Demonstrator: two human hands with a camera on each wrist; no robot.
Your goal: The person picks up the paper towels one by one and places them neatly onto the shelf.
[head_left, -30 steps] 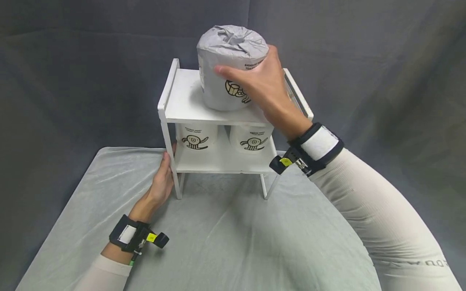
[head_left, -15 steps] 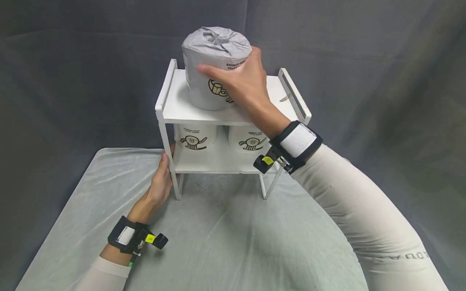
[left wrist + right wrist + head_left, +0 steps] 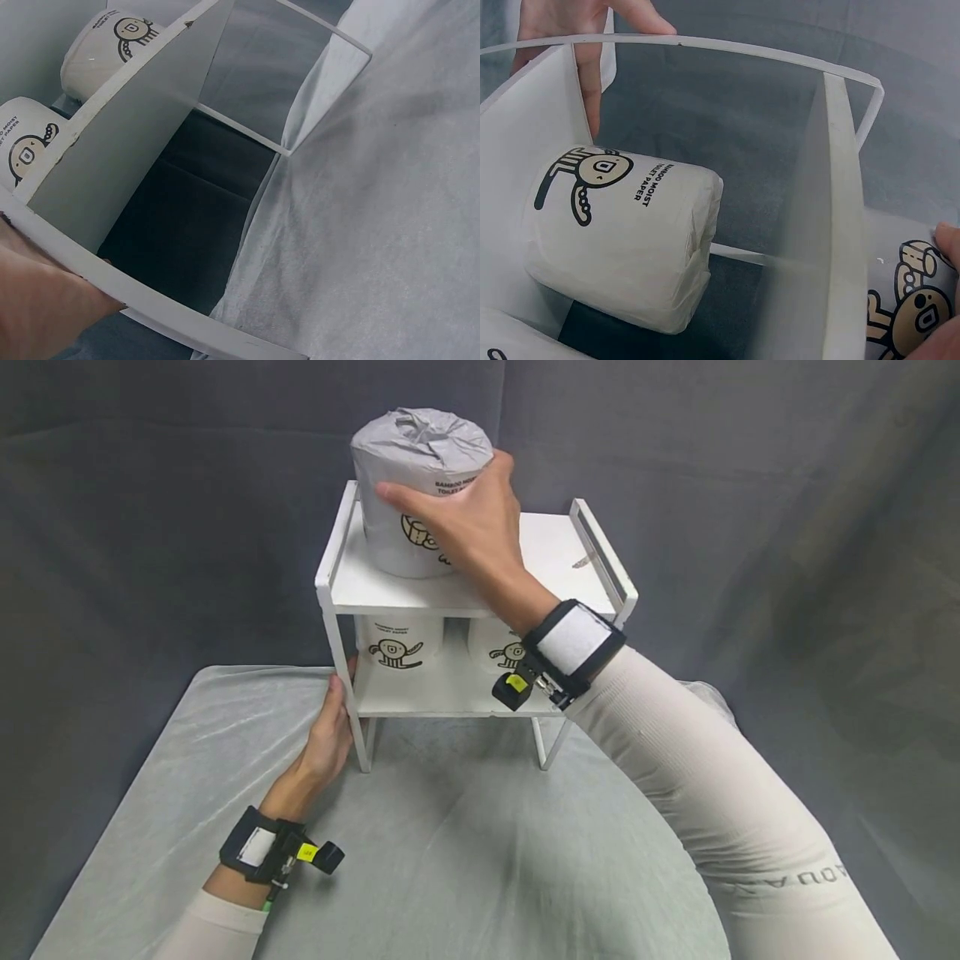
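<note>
My right hand (image 3: 480,527) grips a toilet paper roll (image 3: 420,452) in grey-white wrapping with a cartoon dog print. Thumb in front, fingers around the far side, it holds the roll upright over the left part of a white two-tier shelf's top board (image 3: 547,552). In the right wrist view, part of this printed wrapper (image 3: 922,300) and my thumb show at the right edge. My left hand (image 3: 326,739) grips the shelf's left side frame (image 3: 345,652), thumb at the front post; in the left wrist view, the hand (image 3: 45,300) is partly cut off.
On the lower board stand two more wrapped rolls, a left one (image 3: 397,639) and a right one (image 3: 487,639) partly behind my right wrist. Raised rails (image 3: 603,560) edge the top board. The shelf stands on a grey cloth-covered table (image 3: 450,843) before a dark curtain (image 3: 187,527).
My right hand has carried the roll leftward above the top board, close to the left rail, and slightly up. The left hand has stayed on the frame.
</note>
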